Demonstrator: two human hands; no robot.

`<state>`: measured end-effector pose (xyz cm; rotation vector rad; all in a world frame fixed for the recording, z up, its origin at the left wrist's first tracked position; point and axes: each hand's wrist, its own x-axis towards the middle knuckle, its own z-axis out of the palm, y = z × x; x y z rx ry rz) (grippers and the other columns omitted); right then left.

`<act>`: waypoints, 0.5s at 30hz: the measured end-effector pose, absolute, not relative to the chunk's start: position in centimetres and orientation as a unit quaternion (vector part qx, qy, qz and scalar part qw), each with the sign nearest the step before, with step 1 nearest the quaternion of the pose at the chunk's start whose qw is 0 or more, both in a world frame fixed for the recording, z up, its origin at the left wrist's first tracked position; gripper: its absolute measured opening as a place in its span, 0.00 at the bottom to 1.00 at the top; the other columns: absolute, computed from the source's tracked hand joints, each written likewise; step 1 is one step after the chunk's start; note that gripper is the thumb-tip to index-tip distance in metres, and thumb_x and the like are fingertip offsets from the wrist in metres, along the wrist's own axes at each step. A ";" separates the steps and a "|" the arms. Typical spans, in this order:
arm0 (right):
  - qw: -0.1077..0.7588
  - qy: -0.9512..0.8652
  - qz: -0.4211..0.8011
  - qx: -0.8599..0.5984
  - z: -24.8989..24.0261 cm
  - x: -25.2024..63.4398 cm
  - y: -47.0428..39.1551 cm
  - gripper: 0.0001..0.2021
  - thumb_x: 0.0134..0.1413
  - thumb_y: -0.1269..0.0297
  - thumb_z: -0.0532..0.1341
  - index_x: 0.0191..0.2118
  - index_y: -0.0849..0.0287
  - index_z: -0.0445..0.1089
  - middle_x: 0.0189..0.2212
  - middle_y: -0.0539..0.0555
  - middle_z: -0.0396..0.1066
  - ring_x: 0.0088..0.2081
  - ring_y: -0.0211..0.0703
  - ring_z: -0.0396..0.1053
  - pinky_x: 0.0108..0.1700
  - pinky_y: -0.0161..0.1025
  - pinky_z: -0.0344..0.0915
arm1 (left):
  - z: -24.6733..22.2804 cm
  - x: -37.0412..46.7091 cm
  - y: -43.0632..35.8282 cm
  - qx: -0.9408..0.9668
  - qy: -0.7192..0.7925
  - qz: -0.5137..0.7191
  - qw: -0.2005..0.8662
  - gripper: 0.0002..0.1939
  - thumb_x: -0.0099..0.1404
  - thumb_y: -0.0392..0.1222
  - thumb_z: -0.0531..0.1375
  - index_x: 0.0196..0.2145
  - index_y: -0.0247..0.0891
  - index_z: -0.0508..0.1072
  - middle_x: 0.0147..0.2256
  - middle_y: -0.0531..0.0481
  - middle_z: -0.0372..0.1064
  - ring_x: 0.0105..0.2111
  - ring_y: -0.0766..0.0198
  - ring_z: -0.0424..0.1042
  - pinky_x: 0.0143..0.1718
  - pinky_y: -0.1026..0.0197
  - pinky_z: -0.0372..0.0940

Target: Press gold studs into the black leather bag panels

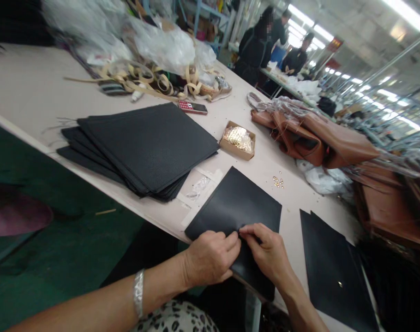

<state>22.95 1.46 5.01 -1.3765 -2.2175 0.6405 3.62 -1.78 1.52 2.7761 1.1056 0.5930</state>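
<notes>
A black panel point(231, 203) lies on the table at its near edge. My left hand point(213, 256) is closed at the panel's front part, fingertips pinched together near its middle. My right hand point(265, 246) is closed too, thumb and forefinger meeting right beside the left fingertips. Something small and dark shows between the two hands, too small to make out. Beyond the panel stands a small cardboard box point(225, 144) of gold-coloured metal pieces. A few loose gold pieces point(276, 181) lie to its right.
A stack of black panels point(154, 143) lies at left, more black panels point(324, 258) at right. Brown bags point(345, 138) are piled at the back right. A red phone point(193, 107), beige strips and plastic bags point(161, 46) lie behind. People stand at a far table.
</notes>
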 end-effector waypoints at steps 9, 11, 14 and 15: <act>0.117 -0.804 0.219 -0.541 6.9 21.4 2.4 0.09 0.55 0.74 0.59 0.34 0.54 0.75 0.31 0.49 0.77 0.34 0.41 0.73 0.39 0.37 0.65 | 1.4 3.6 -1.7 0.911 0.362 0.192 0.051 0.26 0.59 0.49 0.61 0.51 0.31 0.66 0.42 0.45 0.70 0.32 0.56 0.68 0.27 0.52 0.63; 0.104 -0.766 0.273 -0.573 7.0 21.3 3.1 0.07 0.52 0.72 0.61 0.34 0.55 0.75 0.30 0.48 0.77 0.33 0.40 0.74 0.38 0.36 0.65 | 1.4 3.6 -1.8 0.912 0.359 0.191 0.051 0.26 0.59 0.49 0.61 0.51 0.31 0.66 0.42 0.45 0.70 0.32 0.56 0.68 0.27 0.52 0.63; 0.085 -0.703 0.366 -0.603 6.4 21.6 4.6 0.05 0.48 0.69 0.64 0.34 0.58 0.74 0.27 0.49 0.76 0.30 0.39 0.72 0.34 0.35 0.65 | 1.3 3.5 -1.8 0.914 0.355 0.190 0.047 0.26 0.59 0.49 0.61 0.51 0.32 0.67 0.43 0.45 0.70 0.32 0.57 0.68 0.27 0.52 0.64; 0.076 -0.687 0.391 -0.608 6.2 21.9 5.1 0.07 0.46 0.68 0.64 0.35 0.59 0.74 0.26 0.49 0.75 0.28 0.39 0.71 0.33 0.35 0.64 | 1.3 3.5 -1.8 0.914 0.354 0.192 0.044 0.25 0.59 0.49 0.61 0.51 0.32 0.67 0.44 0.45 0.70 0.32 0.57 0.68 0.26 0.53 0.64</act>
